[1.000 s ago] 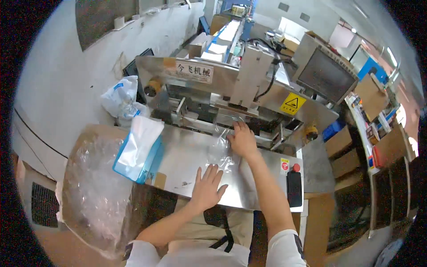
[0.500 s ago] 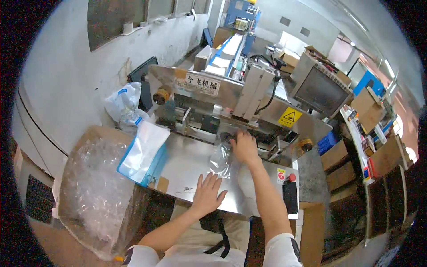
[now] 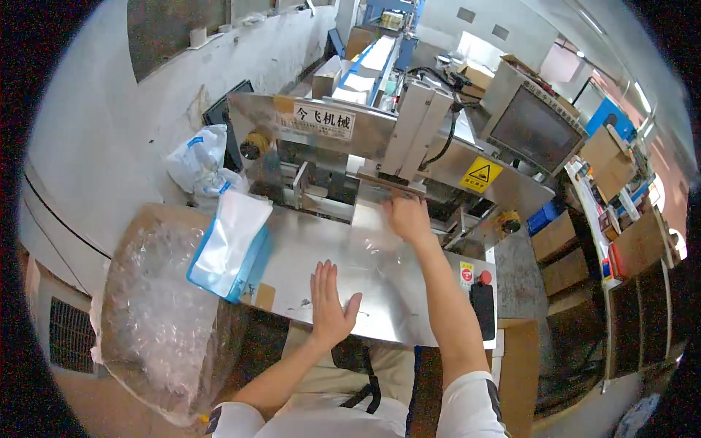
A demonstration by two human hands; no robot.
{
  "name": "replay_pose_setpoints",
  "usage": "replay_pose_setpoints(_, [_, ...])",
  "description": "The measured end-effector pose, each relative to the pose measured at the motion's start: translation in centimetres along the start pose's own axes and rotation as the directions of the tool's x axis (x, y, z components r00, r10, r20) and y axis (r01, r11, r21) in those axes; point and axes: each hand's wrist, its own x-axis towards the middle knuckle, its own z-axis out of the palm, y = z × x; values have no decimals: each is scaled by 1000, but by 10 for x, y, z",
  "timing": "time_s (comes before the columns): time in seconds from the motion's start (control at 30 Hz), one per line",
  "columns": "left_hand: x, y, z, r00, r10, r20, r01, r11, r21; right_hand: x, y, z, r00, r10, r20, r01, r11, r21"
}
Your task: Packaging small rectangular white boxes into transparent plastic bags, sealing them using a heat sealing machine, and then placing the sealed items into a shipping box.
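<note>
The right hand (image 3: 407, 217) is positioned beneath the front plate (image 3: 314, 123) of a bench-mounted machine, at the foot of the vertical actuator column (image 3: 420, 135). Its fingers are bent and their tips are at the right side of a clear plastic bag (image 3: 370, 219); whether they pinch the film or only press on it cannot be told. The clear plastic bag lies at the rear of the stainless-steel surface (image 3: 292, 252), with its far end at the crossbar under the column and its near end extending toward the operator.

The left hand (image 3: 332, 305) is open, holds nothing, and is located over the front edge of the surface. Its fingers are extended together and point toward the machine; its thumb is spread to the right. Contact with the steel cannot be confirmed from this view.

Left of the work area, a stack of flat bags (image 3: 232, 223) rests on a blue tray (image 3: 250, 270) at an angle to the surface. Farther left, a cardboard box (image 3: 182, 216) contains a heap of clear plastic film (image 3: 157, 310).

At the right end of the surface, a red push button (image 3: 485, 277) is located just behind a black rectangular device (image 3: 483, 310). A yellow warning label (image 3: 480, 174) is fixed to the right part of the front plate; a monitor (image 3: 537, 130) stands behind it, farther right.
</note>
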Motion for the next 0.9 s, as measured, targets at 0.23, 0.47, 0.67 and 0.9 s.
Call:
replay_pose_setpoints(0.23, [2, 1, -2, 1000, -24, 6, 24, 998, -53, -22, 15, -4, 998, 60, -19, -54, 970, 239])
replay_pose_setpoints(0.47, [-1, -1, 0, 1000, -2, 24, 3, 999, -32, -138, 16, 9, 963, 254, 86, -245, 705, 666])
replay_pose_setpoints(0.67, [16, 0, 11, 996, -93, 6, 93, 986, -137, -165, -7, -1, 916, 324, 236, -356, 387, 851])
replay_pose_setpoints(0.9, [83, -30, 31, 915, -391, 99, 398, 836, -377, -133, -5, 11, 898, 364, 248, -407, 468, 785])
